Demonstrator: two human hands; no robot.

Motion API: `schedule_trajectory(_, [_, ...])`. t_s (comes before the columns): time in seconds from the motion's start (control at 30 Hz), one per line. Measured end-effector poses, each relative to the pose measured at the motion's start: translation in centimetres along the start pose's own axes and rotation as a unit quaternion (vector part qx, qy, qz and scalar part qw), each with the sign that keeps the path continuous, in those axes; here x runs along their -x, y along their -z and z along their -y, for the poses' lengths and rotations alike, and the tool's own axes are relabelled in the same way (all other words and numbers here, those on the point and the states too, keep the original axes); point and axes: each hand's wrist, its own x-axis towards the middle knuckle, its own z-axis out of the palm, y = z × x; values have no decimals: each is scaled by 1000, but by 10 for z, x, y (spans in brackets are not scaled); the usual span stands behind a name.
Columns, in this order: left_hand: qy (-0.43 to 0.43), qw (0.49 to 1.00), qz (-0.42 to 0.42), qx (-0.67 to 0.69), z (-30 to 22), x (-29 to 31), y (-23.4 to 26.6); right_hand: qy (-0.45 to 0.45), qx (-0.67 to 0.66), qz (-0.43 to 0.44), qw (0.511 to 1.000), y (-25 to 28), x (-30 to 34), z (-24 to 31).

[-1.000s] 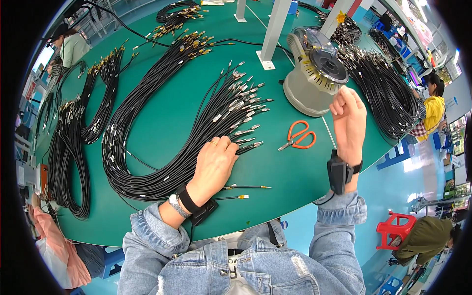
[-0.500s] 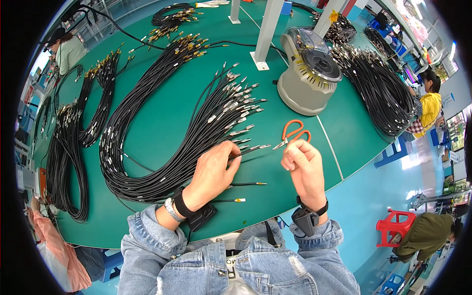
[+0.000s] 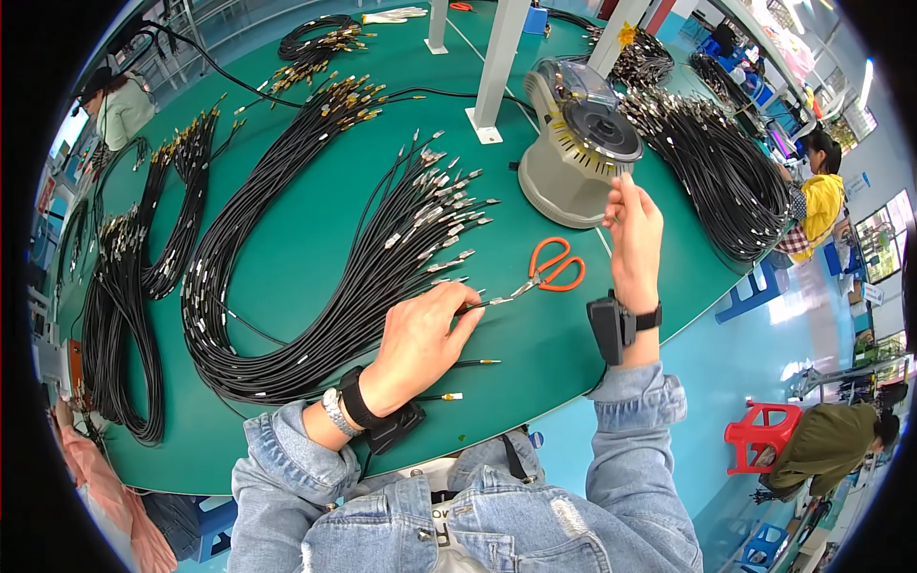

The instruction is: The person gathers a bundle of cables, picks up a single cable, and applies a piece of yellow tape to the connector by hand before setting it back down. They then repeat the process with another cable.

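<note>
My left hand pinches a black cable near its silver-coloured end, over the green table. The cable belongs beside a large curved bundle of black cables, whose tips fan out beyond the hand. My right hand is raised at the front right of a grey machine with a dark round disc on top. Its thumb and fingers are drawn together at the tips; anything between them is too small to make out. Scissors with orange handles lie between my hands, blades toward the held cable's tip.
More black cable bundles lie at the left and far right. Grey metal posts rise from the table behind the machine. Two cable ends stick out beneath my left wrist. A red stool stands right; other people sit around.
My right hand has moved up and to the right, from beside the scissors to the grey machine. My left hand stays at the cable. The view has shifted slightly.
</note>
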Motion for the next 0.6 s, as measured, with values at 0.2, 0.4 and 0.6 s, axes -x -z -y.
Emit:
schedule_trajectory(0.2, [-12,1000,-11,24,5,0,-2,-1,-15,17,1000,-7,-22,-5])
schedule_trajectory(0.4, [-25,998,-43,24,1,-3,-5,38,-109,80,990,-8,-13,4])
schedule_trajectory(0.6, [-68,994,-88,-13,5,4,-2,-48,-102,178,978,-33,76,18])
